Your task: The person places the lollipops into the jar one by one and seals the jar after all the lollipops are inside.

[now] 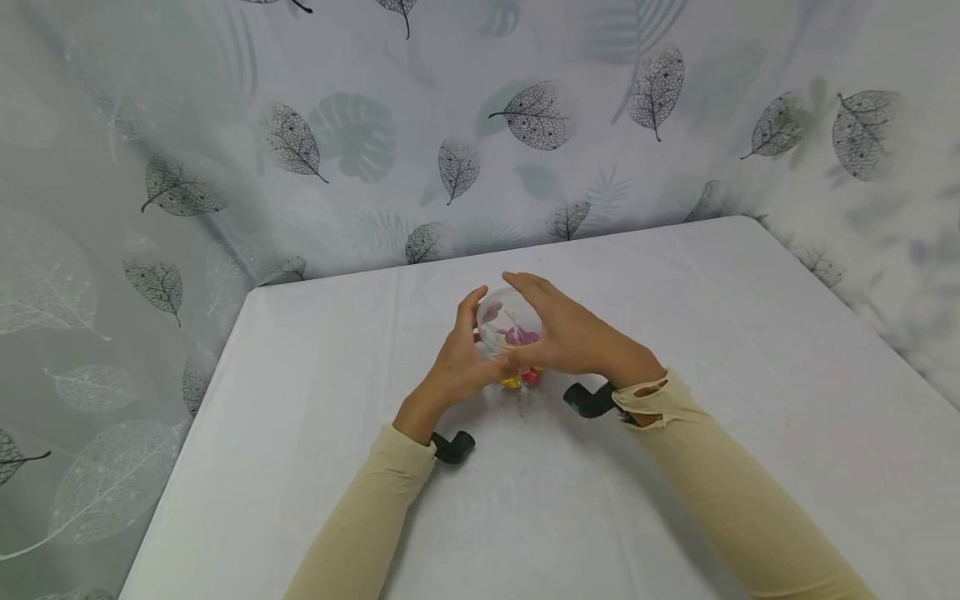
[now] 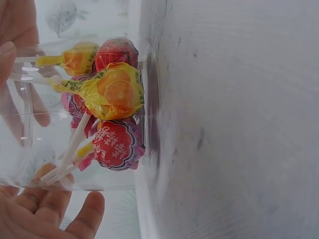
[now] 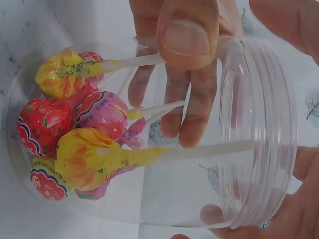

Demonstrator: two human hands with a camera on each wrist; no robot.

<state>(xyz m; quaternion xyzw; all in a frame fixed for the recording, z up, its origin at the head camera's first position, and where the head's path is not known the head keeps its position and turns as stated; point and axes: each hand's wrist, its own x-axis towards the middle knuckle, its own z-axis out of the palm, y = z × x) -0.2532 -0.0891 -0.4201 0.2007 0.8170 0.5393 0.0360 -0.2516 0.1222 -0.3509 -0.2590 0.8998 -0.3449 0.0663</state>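
Note:
A clear round plastic jar (image 1: 510,310) stands upright, its base close against the white tabletop, between my two hands. Several wrapped lollipops (image 2: 114,94), yellow, red and purple, sit inside with heads down and white sticks pointing up. My left hand (image 1: 457,362) grips the jar's side, its thumb in front and its other fingers behind. Around the upper part curls my right hand (image 1: 576,332), with fingers by the ribbed clear rim (image 3: 264,134). In the head view the two thumbs meet in front of the jar and hide much of its lower part.
A white cloth covers the table (image 1: 712,333). Behind it and along both sides hang pale curtains (image 1: 360,75) printed with leaves. Dark curved pieces (image 1: 453,448) stick out under both wrists, close to the tabletop.

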